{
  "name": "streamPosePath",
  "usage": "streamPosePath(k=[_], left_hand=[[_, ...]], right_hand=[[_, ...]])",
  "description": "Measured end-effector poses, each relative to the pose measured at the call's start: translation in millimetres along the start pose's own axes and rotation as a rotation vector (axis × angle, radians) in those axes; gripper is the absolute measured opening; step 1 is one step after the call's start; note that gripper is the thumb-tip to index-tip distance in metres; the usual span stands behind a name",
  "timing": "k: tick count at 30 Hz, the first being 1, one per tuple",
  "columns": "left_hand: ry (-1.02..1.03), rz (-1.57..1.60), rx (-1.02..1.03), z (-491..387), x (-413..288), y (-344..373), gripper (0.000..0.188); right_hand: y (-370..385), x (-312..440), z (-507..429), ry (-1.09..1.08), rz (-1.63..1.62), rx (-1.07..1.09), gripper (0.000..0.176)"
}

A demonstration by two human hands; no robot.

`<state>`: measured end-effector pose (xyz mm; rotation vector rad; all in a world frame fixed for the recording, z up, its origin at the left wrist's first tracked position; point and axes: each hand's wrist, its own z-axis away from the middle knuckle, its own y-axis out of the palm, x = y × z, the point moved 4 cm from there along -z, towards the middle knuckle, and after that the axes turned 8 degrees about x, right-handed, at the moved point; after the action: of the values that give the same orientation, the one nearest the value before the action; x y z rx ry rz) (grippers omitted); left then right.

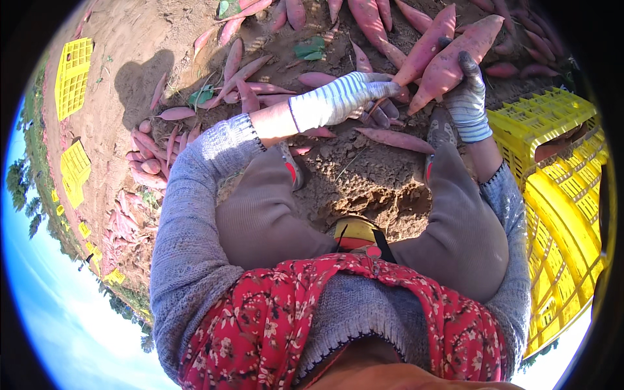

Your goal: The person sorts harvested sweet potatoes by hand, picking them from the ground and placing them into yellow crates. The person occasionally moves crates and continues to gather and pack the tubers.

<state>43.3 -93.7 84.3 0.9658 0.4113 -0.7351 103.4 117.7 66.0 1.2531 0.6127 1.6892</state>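
Observation:
My right hand [465, 100], in a striped, dirt-darkened glove, grips a large pink sweet potato [456, 63]. Its thumb lies across the near side, and a dark fingertip shows at the far edge. A slimmer sweet potato [429, 44] lies alongside, partly behind the large one. At that slimmer root's lower end is my left hand [356, 100], gloved alike, its fingers closed around the narrow tip. A thin brown strand [376, 106] passes by the left fingers. Below the hands, a single sweet potato [397, 140] rests on the soil between my shoes.
Many sweet potatoes [243, 80] lie scattered on the soil ahead, with a heap [151, 153] at left. A yellow plastic crate [560, 195] stands close by my right side, with sweet potatoes visible through its opening. More yellow crates [73, 78] sit farther off at left.

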Motion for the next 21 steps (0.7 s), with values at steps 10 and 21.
streamPosePath(k=[10,21], left_hand=[[0.294,-1.388,0.279,45,70,60,0.03],[-0.366,-1.881,-0.276,74,118,-152,0.055]], right_hand=[[-28,-59,40,0.529,-0.014,0.089,0.065],[-61,24,7,0.09,-0.238,0.189,0.065]])
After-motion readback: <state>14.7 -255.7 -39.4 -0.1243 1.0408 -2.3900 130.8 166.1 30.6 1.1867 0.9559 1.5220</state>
